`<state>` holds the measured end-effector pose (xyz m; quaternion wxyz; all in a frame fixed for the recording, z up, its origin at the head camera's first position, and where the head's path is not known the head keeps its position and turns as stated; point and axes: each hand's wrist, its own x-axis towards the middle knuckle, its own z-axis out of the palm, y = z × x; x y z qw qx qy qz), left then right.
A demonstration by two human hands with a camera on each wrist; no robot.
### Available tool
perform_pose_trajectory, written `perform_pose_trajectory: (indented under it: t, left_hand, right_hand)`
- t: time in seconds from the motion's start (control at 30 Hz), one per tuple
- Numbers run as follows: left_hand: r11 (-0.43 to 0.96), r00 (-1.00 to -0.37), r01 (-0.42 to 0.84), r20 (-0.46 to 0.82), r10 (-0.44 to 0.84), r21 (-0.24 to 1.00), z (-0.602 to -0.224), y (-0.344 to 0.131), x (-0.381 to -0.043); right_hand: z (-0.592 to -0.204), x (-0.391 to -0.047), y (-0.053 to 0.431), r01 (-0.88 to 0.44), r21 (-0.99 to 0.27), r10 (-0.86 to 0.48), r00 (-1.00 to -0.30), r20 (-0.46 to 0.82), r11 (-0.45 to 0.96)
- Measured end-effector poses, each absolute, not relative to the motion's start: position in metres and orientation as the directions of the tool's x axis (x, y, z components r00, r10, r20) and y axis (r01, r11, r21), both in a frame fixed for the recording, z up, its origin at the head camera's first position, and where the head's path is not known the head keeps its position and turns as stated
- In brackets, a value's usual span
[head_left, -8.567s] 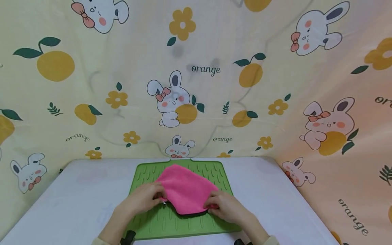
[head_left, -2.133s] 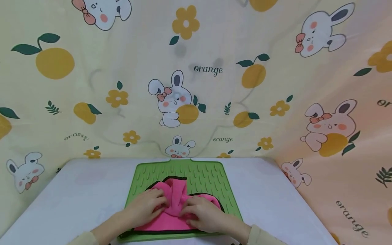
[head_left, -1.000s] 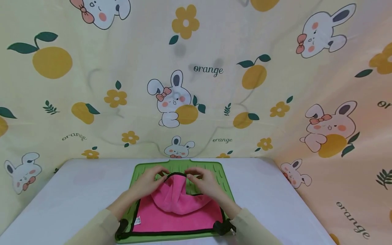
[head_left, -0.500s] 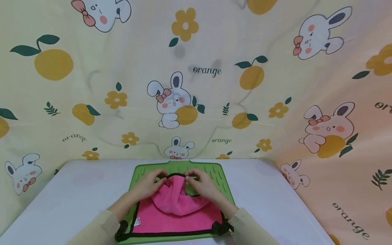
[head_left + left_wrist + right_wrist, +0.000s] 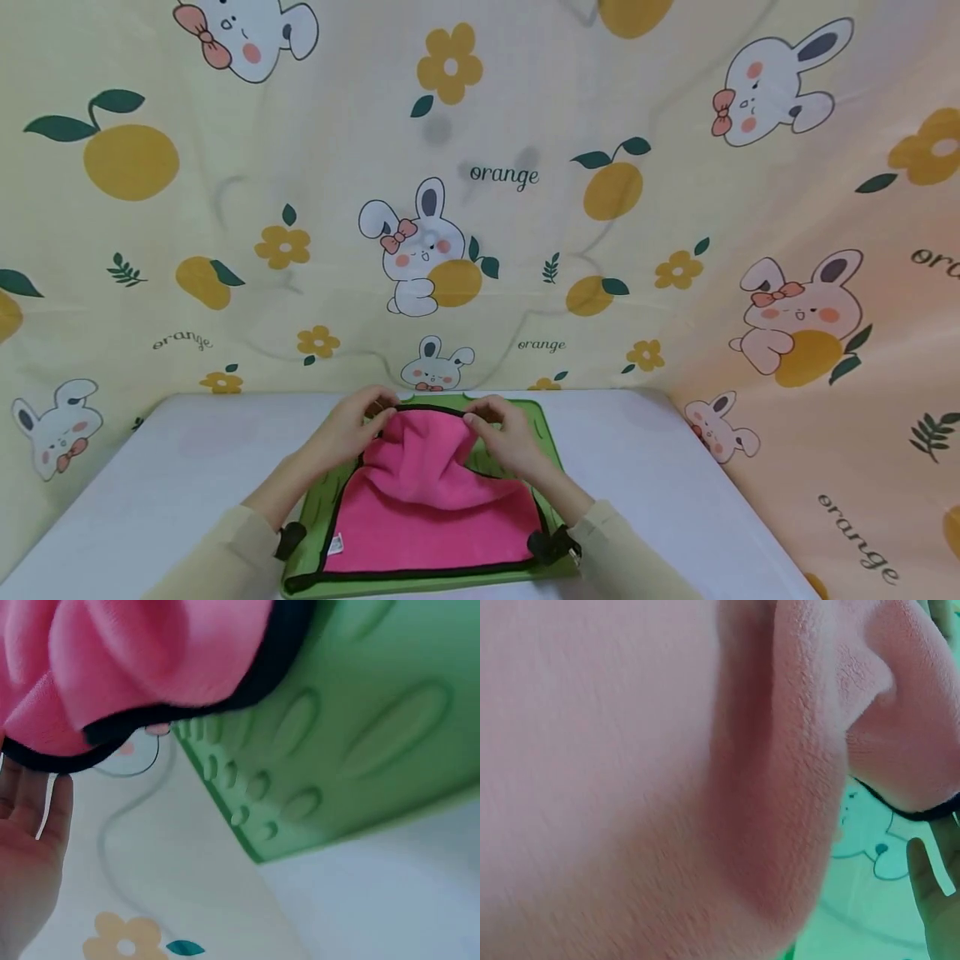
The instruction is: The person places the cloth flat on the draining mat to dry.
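Note:
A pink cloth (image 5: 435, 533) with a black border and a small white tag lies over a green ridged mat (image 5: 536, 433). Its near part is flat, while the far part is bunched and lifted in folds. My left hand (image 5: 360, 421) pinches the far black edge at the left corner. At that edge's right corner, my right hand (image 5: 506, 429) holds the fabric between thumb and fingers. In the left wrist view, the left hand's fingers (image 5: 56, 814) are at the border of the cloth (image 5: 150, 660). Folds of the cloth (image 5: 630, 787) fill most of the right wrist view.
The mat rests on a white table (image 5: 210, 467). Behind it hangs a cream curtain (image 5: 337, 150) printed with rabbits and oranges, which continues along the right side. Black straps (image 5: 551, 546) sit at both wrists, by the beige sleeves (image 5: 622, 550).
The cloth went from being held in a heap to lying flat at its near side. Just now both hands raised its far edge away from me and spread it wider.

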<state>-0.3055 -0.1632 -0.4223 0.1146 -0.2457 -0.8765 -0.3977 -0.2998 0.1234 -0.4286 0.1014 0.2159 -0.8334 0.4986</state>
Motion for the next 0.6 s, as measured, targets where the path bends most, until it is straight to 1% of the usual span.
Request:
perform_pose_trajectory:
  t: [0.1, 0.2, 0.33, 0.6]
  left_hand:
    - [0.570, -0.846, 0.532, 0.419, 0.330, 0.626, -0.418, -0.166, -0.308]
    - [0.580, -0.836, 0.546, 0.437, 0.331, 0.605, -0.416, -0.169, -0.311]
    - [0.592, -0.842, 0.538, 0.421, 0.339, 0.600, -0.420, -0.170, -0.317]
    - [0.654, -0.885, 0.465, 0.303, 0.353, 0.596, -0.434, -0.169, -0.328]
  right_hand:
    - [-0.427, -0.304, 0.128, -0.502, -0.747, -0.267, -0.865, 0.425, 0.437]
    - [-0.427, -0.309, 0.132, -0.509, -0.723, -0.274, -0.861, 0.429, 0.466]
    - [-0.432, -0.314, 0.137, -0.470, -0.734, -0.289, -0.882, 0.372, 0.490]
    - [-0.446, -0.324, 0.141, -0.416, -0.744, -0.356, -0.900, 0.253, 0.523]
